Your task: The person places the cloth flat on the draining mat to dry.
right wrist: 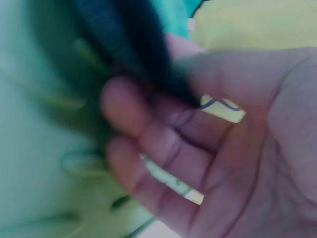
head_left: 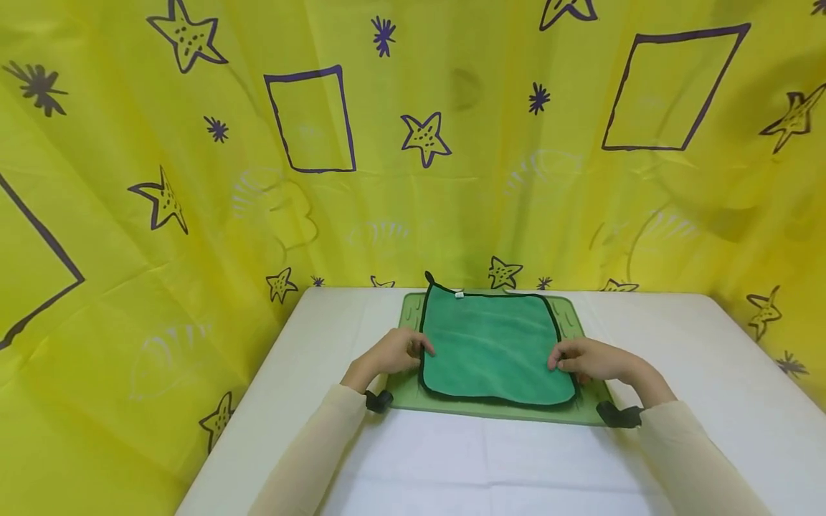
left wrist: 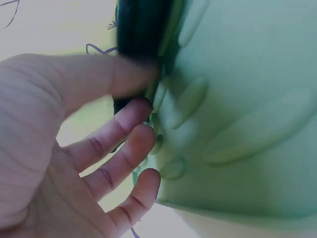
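A square green cloth with a dark border, a corner loop and a small white tag lies spread over a light green mat. At the cloth's left edge, my left hand pinches the border. The left wrist view shows the thumb against the dark edge, the other fingers loosely bent; the forefinger is mostly hidden. My right hand pinches the opposite edge, its fingers curled around the dark border in the blurred right wrist view. The cloth's near edge looks slightly raised off the mat.
The mat rests on a white table, toward its far side. Behind and to the sides hangs a yellow curtain printed with stars and outlined squares. Dark straps sit at both wrists.
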### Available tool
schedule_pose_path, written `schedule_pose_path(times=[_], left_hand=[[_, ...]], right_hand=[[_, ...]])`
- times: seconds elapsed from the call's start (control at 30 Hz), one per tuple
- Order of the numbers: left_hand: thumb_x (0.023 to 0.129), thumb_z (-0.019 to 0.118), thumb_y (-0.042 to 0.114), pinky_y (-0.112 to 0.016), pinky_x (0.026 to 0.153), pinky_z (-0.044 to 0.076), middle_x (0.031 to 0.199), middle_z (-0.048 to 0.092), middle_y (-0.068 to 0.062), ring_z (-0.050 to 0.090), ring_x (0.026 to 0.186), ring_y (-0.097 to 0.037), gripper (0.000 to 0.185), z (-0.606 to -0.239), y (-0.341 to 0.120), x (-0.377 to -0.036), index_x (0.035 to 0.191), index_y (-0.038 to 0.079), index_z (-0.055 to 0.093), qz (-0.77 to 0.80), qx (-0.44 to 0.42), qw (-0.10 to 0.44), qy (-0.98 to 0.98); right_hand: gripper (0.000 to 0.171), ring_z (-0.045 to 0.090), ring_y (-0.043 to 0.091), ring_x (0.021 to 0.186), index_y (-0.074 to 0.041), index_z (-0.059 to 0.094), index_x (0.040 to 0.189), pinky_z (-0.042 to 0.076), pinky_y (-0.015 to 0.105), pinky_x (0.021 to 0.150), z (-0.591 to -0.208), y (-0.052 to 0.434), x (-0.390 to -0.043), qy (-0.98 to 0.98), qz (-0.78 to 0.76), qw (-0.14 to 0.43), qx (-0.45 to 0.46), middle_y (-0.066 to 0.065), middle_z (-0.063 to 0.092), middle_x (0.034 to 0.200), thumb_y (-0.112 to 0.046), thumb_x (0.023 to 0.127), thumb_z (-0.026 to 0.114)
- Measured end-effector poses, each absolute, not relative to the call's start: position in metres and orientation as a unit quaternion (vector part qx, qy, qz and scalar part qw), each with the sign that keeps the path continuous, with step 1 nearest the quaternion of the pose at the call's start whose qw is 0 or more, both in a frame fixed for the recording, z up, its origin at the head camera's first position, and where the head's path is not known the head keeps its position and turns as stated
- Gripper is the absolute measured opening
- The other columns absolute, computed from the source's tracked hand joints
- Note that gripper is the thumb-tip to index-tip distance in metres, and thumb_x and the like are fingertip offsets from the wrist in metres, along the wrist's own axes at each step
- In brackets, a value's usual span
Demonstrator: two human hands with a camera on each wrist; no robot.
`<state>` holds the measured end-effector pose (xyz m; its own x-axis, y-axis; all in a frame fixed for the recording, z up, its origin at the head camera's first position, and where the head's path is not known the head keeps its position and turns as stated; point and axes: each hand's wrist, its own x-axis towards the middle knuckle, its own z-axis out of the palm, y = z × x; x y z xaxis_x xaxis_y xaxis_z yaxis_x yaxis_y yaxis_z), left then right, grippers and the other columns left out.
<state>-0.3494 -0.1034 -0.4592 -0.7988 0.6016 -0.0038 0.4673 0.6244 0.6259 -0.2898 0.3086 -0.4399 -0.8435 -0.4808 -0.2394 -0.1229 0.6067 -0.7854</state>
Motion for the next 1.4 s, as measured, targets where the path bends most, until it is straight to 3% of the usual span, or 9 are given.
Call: schedule_pose_path(times=[0.17,0.33,0.57,0.97,1.17,1.4], left_hand=[[0.089,0.074,0.003,-0.025,0.073,0.049,0.104,0.074,0.002,0.058,0.09,-0.012,0.023,-0.462,-0.104,-0.346,0.102,0.021,0.081,0.329,0.307,0.107,0.887],[0.093,0.074,0.013,-0.027,0.072,0.049,0.099,0.073,0.002,0.058,0.086,-0.01,0.012,-0.463,-0.108,-0.346,0.101,0.018,0.082,0.342,0.284,0.083,0.892],[0.094,0.074,0.018,-0.026,0.068,0.049,0.095,0.072,-0.002,0.06,0.083,-0.011,0.01,-0.46,-0.115,-0.346,0.101,0.016,0.081,0.349,0.274,0.065,0.894],[0.096,0.072,0.02,-0.028,0.069,0.051,0.099,0.074,-0.002,0.06,0.08,-0.013,0.013,-0.449,-0.124,-0.345,0.106,0.016,0.08,0.349,0.266,0.097,0.893],[0.096,0.072,0.02,-0.027,0.067,0.048,0.099,0.075,-0.003,0.057,0.078,-0.012,0.015,-0.446,-0.126,-0.346,0.107,0.014,0.08,0.343,0.266,0.105,0.895],[0.096,0.073,0.02,-0.029,0.073,0.051,0.107,0.076,-0.003,0.061,0.086,-0.013,0.012,-0.451,-0.127,-0.344,0.103,0.015,0.081,0.328,0.272,0.139,0.894]], right_hand=[[0.035,0.044,0.013,0.067,-0.003,0.072,0.102,0.045,0.028,0.062,-0.439,0.312,-0.289,0.868,-0.405,0.226,-0.178,0.008,0.064,0.105,0.008,0.094,0.04],[0.04,0.048,0.012,0.068,-0.002,0.072,0.104,0.045,0.027,0.062,-0.443,0.319,-0.285,0.86,-0.413,0.224,-0.196,0.007,0.062,0.094,0.014,0.083,0.041],[0.016,0.053,0.006,0.078,-0.003,0.07,0.107,0.046,0.026,0.067,-0.447,0.323,-0.281,0.861,-0.405,0.182,-0.25,0.004,0.066,0.094,-0.003,0.092,0.065],[0.021,0.06,0.009,0.083,0.0,0.068,0.115,0.055,0.029,0.074,-0.442,0.333,-0.275,0.858,-0.418,0.203,-0.217,0.008,0.067,0.1,-0.014,0.102,0.06],[0.022,0.058,0.01,0.082,0.002,0.066,0.115,0.055,0.03,0.073,-0.44,0.332,-0.275,0.852,-0.429,0.219,-0.205,0.004,0.062,0.095,-0.014,0.103,0.059],[0.02,0.054,0.009,0.077,0.003,0.066,0.112,0.051,0.028,0.07,-0.441,0.332,-0.274,0.849,-0.422,0.239,-0.21,0.0,0.058,0.087,-0.012,0.102,0.059]])
